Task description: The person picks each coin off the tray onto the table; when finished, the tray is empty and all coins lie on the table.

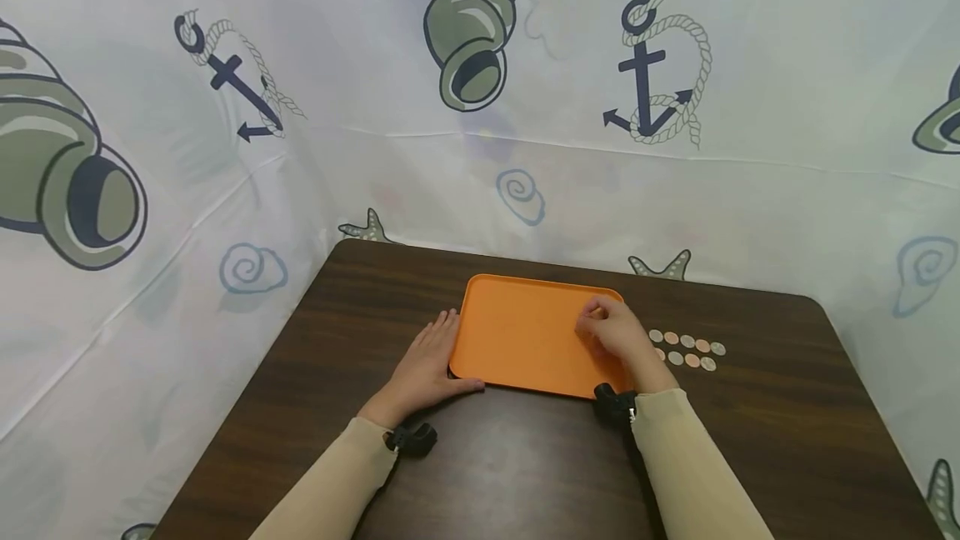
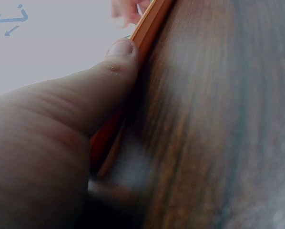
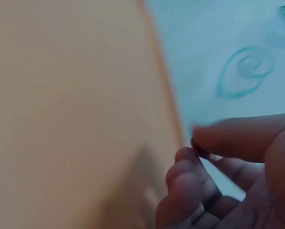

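An orange tray (image 1: pixel 517 332) lies on the dark wooden table. My left hand (image 1: pixel 427 365) rests at the tray's left end, fingers straight along that side and thumb along the front edge. In the left wrist view the thumb (image 2: pixel 104 81) touches the tray's rim (image 2: pixel 147 28). Over the right part of the tray, my right hand (image 1: pixel 615 336) pinches a coin (image 3: pixel 198 149) between thumb and fingertips; only its dark edge shows. Several coins (image 1: pixel 687 342), some copper and some silver, lie in two rows just right of the tray, partly behind the right wrist.
The dark brown table (image 1: pixel 765 423) reaches out on all sides of the tray. A white curtain (image 1: pixel 360 165) printed with shells and anchors hangs behind and beside it. Each wrist wears a black camera band (image 1: pixel 411 440).
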Demonstrator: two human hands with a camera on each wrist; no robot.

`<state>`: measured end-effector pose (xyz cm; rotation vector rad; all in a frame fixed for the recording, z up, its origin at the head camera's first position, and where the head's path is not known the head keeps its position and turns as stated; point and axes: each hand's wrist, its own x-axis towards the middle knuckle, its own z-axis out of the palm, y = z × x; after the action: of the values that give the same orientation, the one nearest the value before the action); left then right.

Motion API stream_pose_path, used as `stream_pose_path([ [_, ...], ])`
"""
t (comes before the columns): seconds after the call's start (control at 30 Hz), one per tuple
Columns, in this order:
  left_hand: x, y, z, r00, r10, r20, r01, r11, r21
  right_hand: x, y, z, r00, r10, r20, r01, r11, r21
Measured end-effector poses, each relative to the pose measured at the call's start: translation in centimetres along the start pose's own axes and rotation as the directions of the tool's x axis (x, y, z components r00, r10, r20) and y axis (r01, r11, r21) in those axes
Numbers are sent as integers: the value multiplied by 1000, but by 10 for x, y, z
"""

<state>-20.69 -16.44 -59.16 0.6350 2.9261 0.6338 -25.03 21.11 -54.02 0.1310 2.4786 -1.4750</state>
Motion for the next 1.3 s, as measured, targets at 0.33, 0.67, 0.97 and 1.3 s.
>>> stream_pose_path([
  [0.33, 0, 11, 6, 1000, 11, 4, -11, 1000, -6, -73, 36, -62, 985, 19, -170, 6, 990, 143],
  [0.67, -1, 3, -1, 1000, 19, -21, -19, 1000, 1, -101, 118, -116, 875, 262, -408, -134, 940, 315],
  [0.97, -1, -2, 0, 1000, 8, -5, -8, 1000, 12, -95, 128, -120, 877, 268, -398, -177, 952, 250],
  [1.3, 2, -5, 0, 1000, 17, -5, -17, 1000, 8, -96, 128, -112, 833, 205, -513, -194, 978, 76],
])
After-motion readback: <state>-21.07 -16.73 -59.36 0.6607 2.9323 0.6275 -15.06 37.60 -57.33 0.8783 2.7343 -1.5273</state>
